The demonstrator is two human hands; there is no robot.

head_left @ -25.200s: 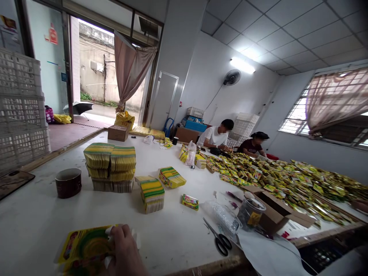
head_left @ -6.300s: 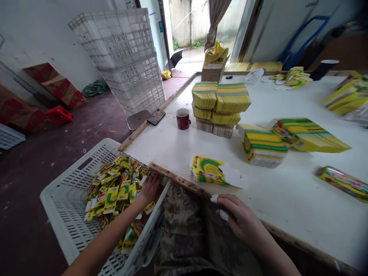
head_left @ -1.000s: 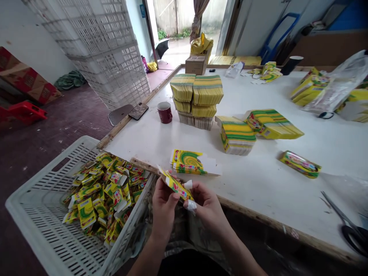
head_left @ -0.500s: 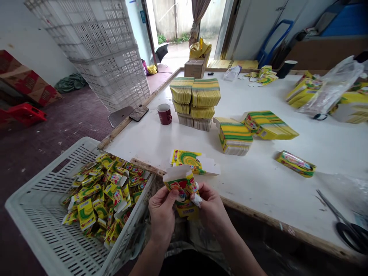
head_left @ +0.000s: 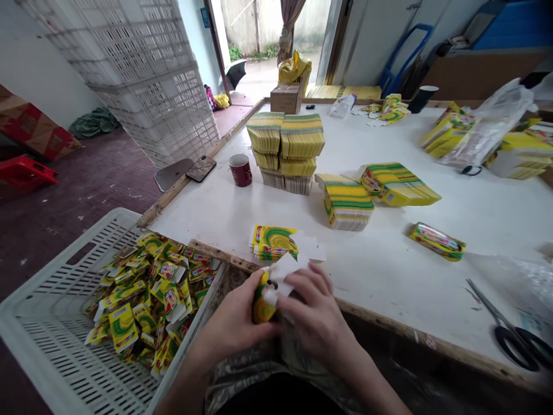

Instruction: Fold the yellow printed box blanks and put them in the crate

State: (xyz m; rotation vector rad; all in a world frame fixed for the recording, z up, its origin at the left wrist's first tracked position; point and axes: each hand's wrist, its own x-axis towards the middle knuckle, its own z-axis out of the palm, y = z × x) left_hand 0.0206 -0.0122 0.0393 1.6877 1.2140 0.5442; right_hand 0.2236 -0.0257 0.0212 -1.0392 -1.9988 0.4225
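Both hands work one small yellow and green carton (head_left: 261, 301) just below the table's near edge. My left hand (head_left: 235, 323) is wrapped round its left side. Over its white top flap lies my right hand (head_left: 317, 320), fingers pressing down on it; white tape shows on a fingertip. A short stack of flat carton blanks (head_left: 273, 242) lies on the white table (head_left: 389, 271) right beyond my hands. At my left stands a white plastic crate (head_left: 52, 346) holding several folded cartons (head_left: 147, 294).
Tall stacks of blanks (head_left: 285, 147) and lower stacks (head_left: 345, 202) stand mid-table beside a dark red mug (head_left: 240, 169). Two phones (head_left: 201, 168) lie at the left edge. Scissors (head_left: 514, 334) lie at the right, near a wrapped pack (head_left: 436, 240). Stacked white crates (head_left: 142, 75) stand on the floor.
The carton went from a flat blank to an opened box. My hands sank and closed over it, the right hand now covering its top flap.
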